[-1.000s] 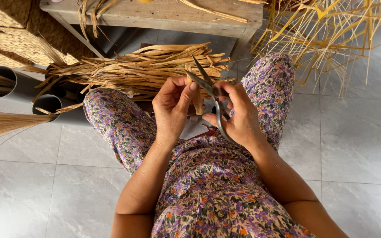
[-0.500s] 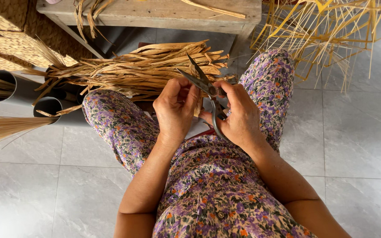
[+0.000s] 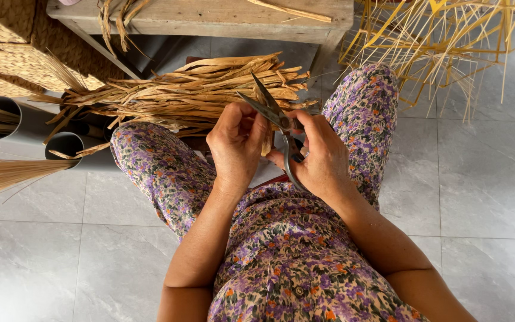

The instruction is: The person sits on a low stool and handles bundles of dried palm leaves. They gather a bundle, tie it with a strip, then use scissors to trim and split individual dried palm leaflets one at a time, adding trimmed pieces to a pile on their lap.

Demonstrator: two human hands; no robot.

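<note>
My right hand (image 3: 320, 158) grips a pair of grey metal scissors (image 3: 269, 110) with its blades apart and pointing up and left. Close beside it, my left hand (image 3: 236, 143) pinches a short tan strip of dried leaf (image 3: 266, 145) that hangs between the two hands. Both hands hover over my lap, which is covered by a purple flowered dress. Just beyond the hands a bundle of dried brown leaves (image 3: 180, 95) lies across the floor and my left knee.
A wooden bench (image 3: 210, 18) stands ahead. Woven straw baskets (image 3: 7, 48) and two grey tubes (image 3: 67, 146) with straw stalks are at the left. Yellow thin sticks (image 3: 448, 42) fan out at the upper right. The floor is grey tile.
The hands stay together with the scissors and the strip. The scissor blades have shifted slightly and the left fingers have adjusted their pinch on the strip.
</note>
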